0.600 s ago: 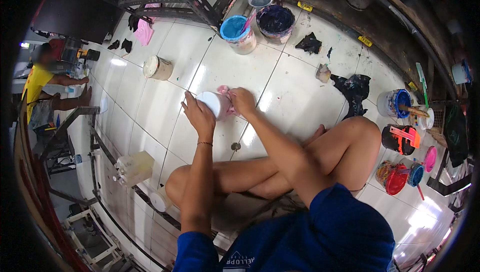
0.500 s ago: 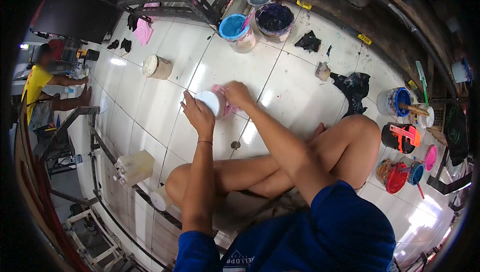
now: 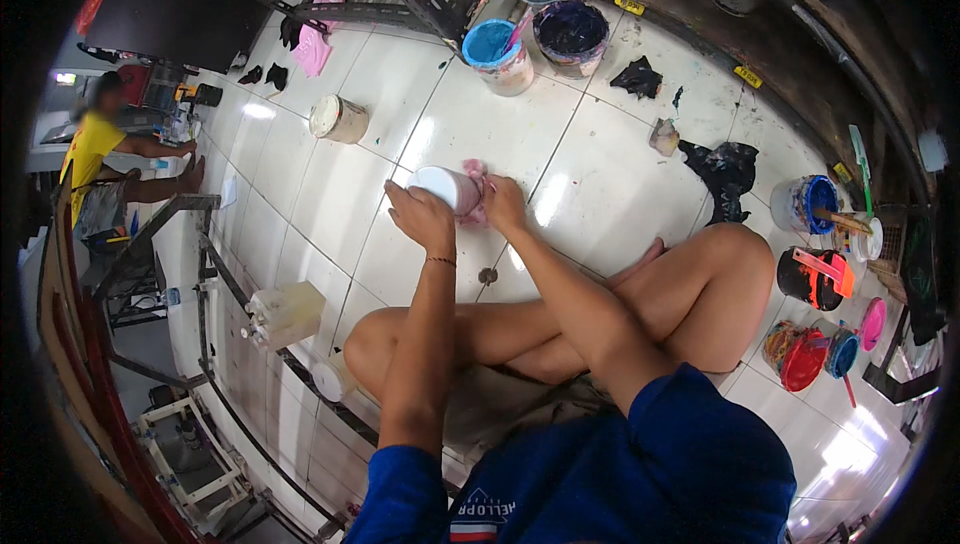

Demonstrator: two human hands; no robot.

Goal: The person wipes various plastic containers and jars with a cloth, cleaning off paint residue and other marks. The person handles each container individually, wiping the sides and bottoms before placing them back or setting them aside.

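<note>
On the tiled floor in front of my crossed legs, a white round tub (image 3: 438,185) is tipped on its side, its pale flat end turned to the left. My left hand (image 3: 424,218) grips it at that end, fingers bent over the near edge. At the tub's other end, my right hand (image 3: 504,206) is closed on a crumpled pink rag (image 3: 474,173) pressed to the side wall. My right fingertips are partly hidden by the rag, and the tub's right end is covered by rag and hand.
Paint buckets, one light blue (image 3: 497,57) and one dark (image 3: 571,38), stand beyond. A lidded tub (image 3: 338,119) sits to the left. More paint pots (image 3: 803,356) line my right, near a stained black cloth (image 3: 722,179). Far left, a person in yellow (image 3: 92,152) sits.
The whole view has shifted slightly. My right hand and the rag have moved lower along the tub's right end, and the tub now lies more on its side.
</note>
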